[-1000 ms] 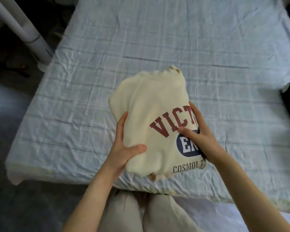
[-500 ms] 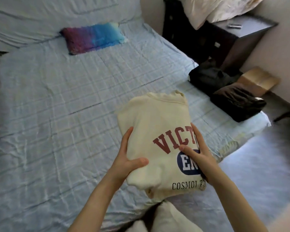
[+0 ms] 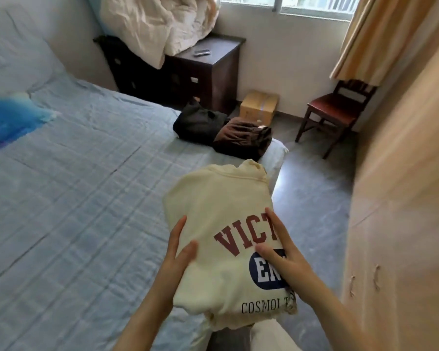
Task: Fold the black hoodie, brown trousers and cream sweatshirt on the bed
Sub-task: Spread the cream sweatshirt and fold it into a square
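The folded cream sweatshirt (image 3: 221,224), with red and navy lettering on top, is held up over the bed's near right edge. My left hand (image 3: 180,252) grips its left side, thumb on top and fingers underneath. My right hand (image 3: 281,259) holds the right side, thumb and fingers lying on the print. The folded black hoodie (image 3: 198,122) lies at the bed's far right corner. Right beside it, nearer the corner, sits the folded brown trousers (image 3: 243,138). The light blue checked bed (image 3: 74,186) fills the left of the view.
A blue and purple pillow (image 3: 8,117) lies at the left edge. A dark wooden nightstand (image 3: 208,69) carries a heap of cream bedding (image 3: 157,24). A cardboard box (image 3: 259,105) and a wooden chair (image 3: 337,110) stand on the floor. A wardrobe (image 3: 403,198) runs along the right.
The view has swung right, bringing the hoodie, trousers, chair and wardrobe into sight. Both hands have carried the sweatshirt to the right, over the bed's edge, with the same hold.
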`<act>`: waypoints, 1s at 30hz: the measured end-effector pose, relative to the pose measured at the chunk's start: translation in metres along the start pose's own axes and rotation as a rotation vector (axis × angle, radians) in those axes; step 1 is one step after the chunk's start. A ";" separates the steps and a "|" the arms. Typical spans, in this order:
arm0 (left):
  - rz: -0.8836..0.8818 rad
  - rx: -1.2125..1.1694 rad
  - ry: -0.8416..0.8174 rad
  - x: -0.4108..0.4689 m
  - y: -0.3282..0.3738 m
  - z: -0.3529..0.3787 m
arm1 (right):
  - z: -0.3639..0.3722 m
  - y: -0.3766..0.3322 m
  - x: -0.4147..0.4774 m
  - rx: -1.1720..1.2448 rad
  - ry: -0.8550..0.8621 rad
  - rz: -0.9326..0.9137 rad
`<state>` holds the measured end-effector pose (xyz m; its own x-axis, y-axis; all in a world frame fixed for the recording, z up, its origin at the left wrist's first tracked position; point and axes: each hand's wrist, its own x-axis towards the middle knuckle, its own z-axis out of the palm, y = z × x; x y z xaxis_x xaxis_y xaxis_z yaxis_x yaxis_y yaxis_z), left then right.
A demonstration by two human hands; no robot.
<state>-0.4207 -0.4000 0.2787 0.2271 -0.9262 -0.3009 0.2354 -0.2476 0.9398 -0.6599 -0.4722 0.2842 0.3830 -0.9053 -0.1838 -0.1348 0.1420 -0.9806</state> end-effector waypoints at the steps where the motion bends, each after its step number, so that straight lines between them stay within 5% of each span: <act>1: 0.003 0.003 -0.016 0.013 0.000 0.012 | -0.013 0.001 0.006 0.001 0.021 0.001; 7: -0.007 0.025 -0.068 0.103 0.002 0.099 | -0.109 0.009 0.071 0.016 0.126 -0.001; 16: -0.055 -0.069 0.024 0.230 0.031 0.235 | -0.265 -0.012 0.212 -0.038 0.063 0.065; 30: -0.070 -0.246 0.310 0.426 0.047 0.227 | -0.278 -0.035 0.482 -0.124 -0.258 0.129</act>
<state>-0.5277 -0.8710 0.2314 0.4677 -0.7708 -0.4326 0.4707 -0.1970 0.8600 -0.7245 -1.0244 0.2491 0.5730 -0.7490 -0.3325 -0.3017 0.1844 -0.9354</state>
